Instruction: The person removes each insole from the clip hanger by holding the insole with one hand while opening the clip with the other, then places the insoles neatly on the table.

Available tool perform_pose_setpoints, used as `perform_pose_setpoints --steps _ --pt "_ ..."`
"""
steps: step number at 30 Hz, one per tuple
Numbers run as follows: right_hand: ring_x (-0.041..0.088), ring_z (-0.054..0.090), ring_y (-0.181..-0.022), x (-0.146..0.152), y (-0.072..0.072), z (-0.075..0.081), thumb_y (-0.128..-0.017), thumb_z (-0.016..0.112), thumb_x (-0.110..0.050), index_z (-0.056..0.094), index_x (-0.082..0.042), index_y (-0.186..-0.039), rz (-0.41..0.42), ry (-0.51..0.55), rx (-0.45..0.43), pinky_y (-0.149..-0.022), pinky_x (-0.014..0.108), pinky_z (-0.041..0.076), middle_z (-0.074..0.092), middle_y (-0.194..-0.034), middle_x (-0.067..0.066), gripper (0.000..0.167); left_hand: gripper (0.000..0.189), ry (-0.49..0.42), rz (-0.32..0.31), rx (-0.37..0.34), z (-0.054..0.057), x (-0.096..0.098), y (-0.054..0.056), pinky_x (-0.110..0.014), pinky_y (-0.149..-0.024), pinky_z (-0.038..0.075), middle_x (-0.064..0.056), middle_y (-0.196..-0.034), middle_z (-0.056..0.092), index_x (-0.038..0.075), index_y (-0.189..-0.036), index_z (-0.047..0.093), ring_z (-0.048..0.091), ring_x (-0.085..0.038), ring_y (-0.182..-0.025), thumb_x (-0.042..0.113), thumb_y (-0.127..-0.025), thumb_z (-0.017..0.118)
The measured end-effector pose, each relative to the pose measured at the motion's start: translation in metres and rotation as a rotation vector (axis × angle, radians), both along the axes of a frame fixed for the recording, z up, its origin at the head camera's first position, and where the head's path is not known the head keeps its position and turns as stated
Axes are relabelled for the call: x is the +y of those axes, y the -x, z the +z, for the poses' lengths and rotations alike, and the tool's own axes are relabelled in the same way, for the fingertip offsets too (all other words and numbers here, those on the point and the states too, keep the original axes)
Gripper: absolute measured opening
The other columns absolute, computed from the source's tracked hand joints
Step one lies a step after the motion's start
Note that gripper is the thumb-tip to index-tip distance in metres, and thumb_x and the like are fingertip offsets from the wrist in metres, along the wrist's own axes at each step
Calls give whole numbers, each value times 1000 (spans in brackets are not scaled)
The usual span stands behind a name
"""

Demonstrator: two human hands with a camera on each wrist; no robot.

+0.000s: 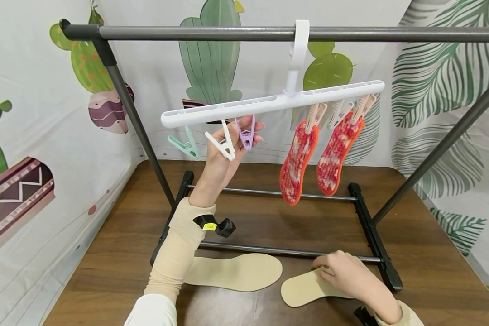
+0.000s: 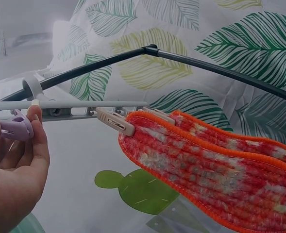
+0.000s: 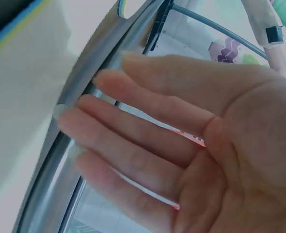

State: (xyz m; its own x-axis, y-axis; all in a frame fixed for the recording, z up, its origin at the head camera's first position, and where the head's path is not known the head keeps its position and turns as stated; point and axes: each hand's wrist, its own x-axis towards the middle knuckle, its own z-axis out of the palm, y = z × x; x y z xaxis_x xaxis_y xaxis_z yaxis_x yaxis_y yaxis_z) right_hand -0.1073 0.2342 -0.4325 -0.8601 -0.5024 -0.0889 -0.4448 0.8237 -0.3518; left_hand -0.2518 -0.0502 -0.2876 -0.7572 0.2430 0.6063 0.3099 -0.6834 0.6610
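Far left, beyond the left hand's wrist side: one mint-green plastic clip [image 1: 190, 147], hanging with nothing in it. One white plastic clip [image 1: 228, 150] hung right in front of the left hand [image 1: 222, 167].

Left hand: pinched the lilac plastic clip [image 1: 246, 138] between thumb and fingers, just under the long white plastic hanger bar [image 1: 228, 108]. Pose: forearm raised and reaching forward, hand up, beige sleeve [image 1: 169, 258] to the wrist, small black wrist camera [image 1: 209, 224] strapped on. Above the hand, the bar hung by its hook from a dark grey metal rack rail [image 1: 187, 33].

Below the left hand: one flat beige insole [image 1: 238, 271] on the brown wood-grain table [image 1: 118, 253].

Right of the left hand: two red-and-white mottled insoles with orange edging [image 1: 298, 167], hung from the bar, one beige-pink plastic peg [image 1: 315, 117] on each; a second white clip hung between those pegs. Clip count: six.

Right hand [image 1: 348, 274]: low, over a second flat beige insole [image 1: 305, 289]. Right wrist view showed fingers extended, slightly bent, no pinch; fingertip contact with the insole, cannot tell. Pose: forearm in from lower right, back of hand up. Beige insoles: two.
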Motion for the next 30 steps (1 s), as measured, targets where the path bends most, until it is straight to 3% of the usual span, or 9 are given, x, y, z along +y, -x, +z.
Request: perform_pose_setpoints --steps 5,13,20,30 --pt "8 69 -76 -2 5 7 -86 71 -15 74 -18 -93 -39 38 31 -53 21 48 73 -87 -8 8 39 2 -2 -6 0 0 0 -28 -88 54 -5 -100 73 14 -109 73 68 -16 -85 42 -83 73" --pt "-7 55 -63 -6 17 19 -87 70 -12 74 -19 -92 -100 128 238 -48 15 40 73 -85 -8 9 38 -9 -40 -4 2 -1 0 -28 -87 53 -6 -100 72 13 -110 73 66 -17 -88 40 -83 73" --pt "-1 62 -67 -14 31 34 -87 70 -10 74 -16 -96 -125 199 383 -53 18 45 74 -92 -4 12 37 -8 -62 -17 4 -2 0 -27 -87 53 -6 -100 72 14 -109 73 66 -16 -93 40 -83 73" --pt "-1 50 -57 -18 48 41 -86 69 -4 74 -11 -99 -173 267 501 -48 18 37 74 -90 2 15 37 12 -81 -20 5 -4 0 -27 -89 52 -4 -102 72 14 -108 73 66 -16 -93 40 -81 74"
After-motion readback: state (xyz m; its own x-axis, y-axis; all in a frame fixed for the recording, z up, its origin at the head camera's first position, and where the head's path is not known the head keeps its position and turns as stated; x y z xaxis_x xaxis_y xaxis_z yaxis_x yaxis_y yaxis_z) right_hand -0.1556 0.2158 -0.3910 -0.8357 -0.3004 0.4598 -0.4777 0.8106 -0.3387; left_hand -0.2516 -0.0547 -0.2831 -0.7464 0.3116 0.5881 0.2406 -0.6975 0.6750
